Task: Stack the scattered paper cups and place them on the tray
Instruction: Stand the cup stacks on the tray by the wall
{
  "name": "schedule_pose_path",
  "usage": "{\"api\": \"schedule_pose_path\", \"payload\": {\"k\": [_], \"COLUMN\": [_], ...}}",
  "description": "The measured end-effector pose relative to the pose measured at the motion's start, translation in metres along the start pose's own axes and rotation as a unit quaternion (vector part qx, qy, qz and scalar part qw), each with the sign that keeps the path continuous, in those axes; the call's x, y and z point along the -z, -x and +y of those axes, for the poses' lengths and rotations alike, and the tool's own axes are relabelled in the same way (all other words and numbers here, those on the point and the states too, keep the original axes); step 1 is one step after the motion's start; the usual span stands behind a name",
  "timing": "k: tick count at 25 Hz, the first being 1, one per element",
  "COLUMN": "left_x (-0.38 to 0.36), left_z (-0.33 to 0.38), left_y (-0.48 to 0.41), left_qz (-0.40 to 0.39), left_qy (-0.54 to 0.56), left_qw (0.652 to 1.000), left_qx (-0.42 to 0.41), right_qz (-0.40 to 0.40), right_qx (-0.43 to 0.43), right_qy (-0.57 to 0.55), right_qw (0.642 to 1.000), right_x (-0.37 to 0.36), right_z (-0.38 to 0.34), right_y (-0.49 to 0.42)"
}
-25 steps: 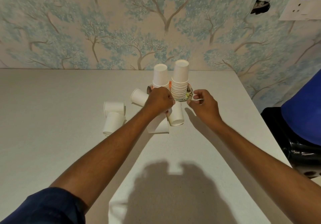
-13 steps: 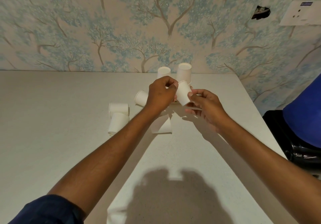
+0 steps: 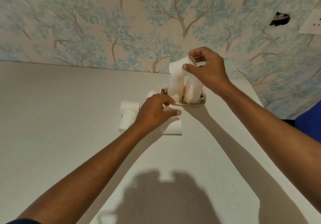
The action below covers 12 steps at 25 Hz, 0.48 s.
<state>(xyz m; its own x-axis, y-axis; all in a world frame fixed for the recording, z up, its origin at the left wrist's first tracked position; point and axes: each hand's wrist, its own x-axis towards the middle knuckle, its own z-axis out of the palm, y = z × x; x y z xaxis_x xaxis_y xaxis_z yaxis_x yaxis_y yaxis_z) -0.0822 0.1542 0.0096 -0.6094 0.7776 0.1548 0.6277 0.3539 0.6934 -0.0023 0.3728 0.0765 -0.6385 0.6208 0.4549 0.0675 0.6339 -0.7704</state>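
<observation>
Right hand pinches tilted paper cup above stacks on tray; left hand, spread and empty, over fallen cups beside tray.

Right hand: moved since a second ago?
Yes. The right hand rose from beside the tray to above the two cup stacks, now holding a cup.

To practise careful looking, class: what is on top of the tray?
A left stack and right stack of upturned paper cups stand on the tray, hiding most of its surface. The right hand holds another cup above them.
</observation>
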Motion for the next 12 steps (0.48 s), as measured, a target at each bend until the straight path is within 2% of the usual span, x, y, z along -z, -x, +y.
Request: {"api": "schedule_pose_path", "payload": {"k": [6,12], "left_x": [-0.018,-0.032], "left_z": [-0.023,-0.031], "left_y": [0.017,0.024], "left_qz": [-0.056,-0.054], "left_qy": [-0.137,-0.22], "left_qw": [0.987,0.969], "left_qx": [-0.055,-0.102], "right_qz": [-0.074,-0.143], "right_qx": [0.065,0.039], "right_qy": [0.165,0.194], "right_qw": [0.981,0.97], "right_x": [-0.028,-0.041], "right_z": [-0.005,0.009], "right_y": [-0.048,-0.057]}}
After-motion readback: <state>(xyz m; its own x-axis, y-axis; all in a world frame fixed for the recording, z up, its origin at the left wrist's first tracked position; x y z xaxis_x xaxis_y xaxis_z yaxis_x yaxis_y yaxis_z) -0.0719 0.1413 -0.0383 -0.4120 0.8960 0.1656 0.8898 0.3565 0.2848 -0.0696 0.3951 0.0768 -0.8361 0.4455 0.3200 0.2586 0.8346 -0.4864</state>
